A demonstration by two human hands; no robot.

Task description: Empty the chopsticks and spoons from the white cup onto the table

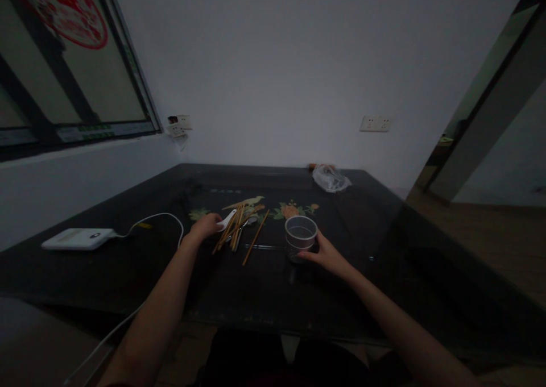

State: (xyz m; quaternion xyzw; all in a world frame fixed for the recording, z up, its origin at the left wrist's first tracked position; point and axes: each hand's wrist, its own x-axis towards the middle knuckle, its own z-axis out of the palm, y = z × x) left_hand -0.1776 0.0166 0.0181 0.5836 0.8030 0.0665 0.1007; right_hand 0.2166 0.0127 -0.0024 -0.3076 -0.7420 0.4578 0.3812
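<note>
On a dark table [264,296] lies a loose pile of wooden chopsticks [239,231] with a metal spoon among them. My left hand [207,226] is closed around a white spoon [227,220] at the left edge of that pile. To the right stands a clear round cup [301,236], upright. My right hand [326,254] wraps its fingers round the cup's right side and base.
A white power bank [79,238] with a white cable [160,219] lies at the table's left. A crumpled clear plastic bag [330,178] sits at the far edge by the wall. A painted flower pattern [294,209] shows on the tabletop. A doorway opens at the right.
</note>
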